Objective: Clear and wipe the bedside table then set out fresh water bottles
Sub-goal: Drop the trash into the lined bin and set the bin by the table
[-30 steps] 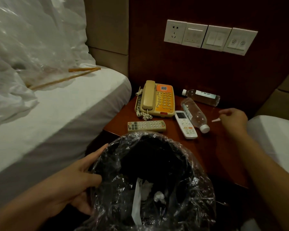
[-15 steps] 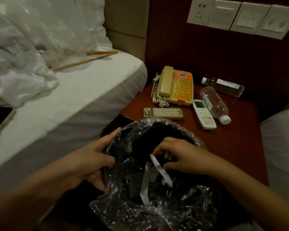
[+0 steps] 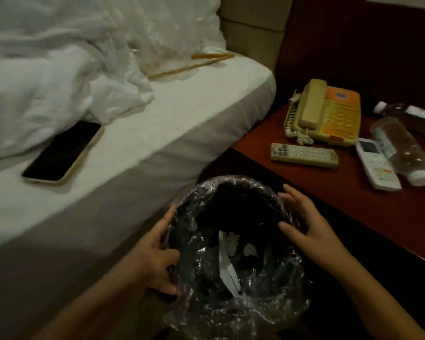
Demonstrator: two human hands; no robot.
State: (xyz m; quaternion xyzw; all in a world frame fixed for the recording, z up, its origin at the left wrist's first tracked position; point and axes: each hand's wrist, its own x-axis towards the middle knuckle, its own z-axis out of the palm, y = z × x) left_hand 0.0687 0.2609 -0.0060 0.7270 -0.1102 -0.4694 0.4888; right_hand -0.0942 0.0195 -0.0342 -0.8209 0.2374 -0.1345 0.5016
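Note:
A black waste bin [image 3: 233,192] lined with clear plastic is held low between bed and table, with paper scraps [image 3: 227,263] inside. My left hand [image 3: 157,253] grips its left rim. My right hand [image 3: 304,222] rests on its right rim, fingers spread. On the dark red bedside table [image 3: 329,192] lie a clear water bottle [image 3: 400,150] on its side with a white cap, and a second bottle [image 3: 410,112] lying at the back. A beige-and-orange telephone [image 3: 329,114], a beige remote [image 3: 304,154] and a white remote [image 3: 375,163] lie there too.
A bed with a white sheet [image 3: 157,133] and rumpled duvet fills the left. A dark phone [image 3: 64,153] lies near its edge. Chopsticks [image 3: 194,65] and crumpled clear plastic [image 3: 162,45] sit near the pillow. A dark wood wall panel [image 3: 353,45] rises behind the table.
My right hand dropped a paper strip into the bin, then came out and settled on the right rim. The view has swung left and down, bringing the phone on the bed into sight.

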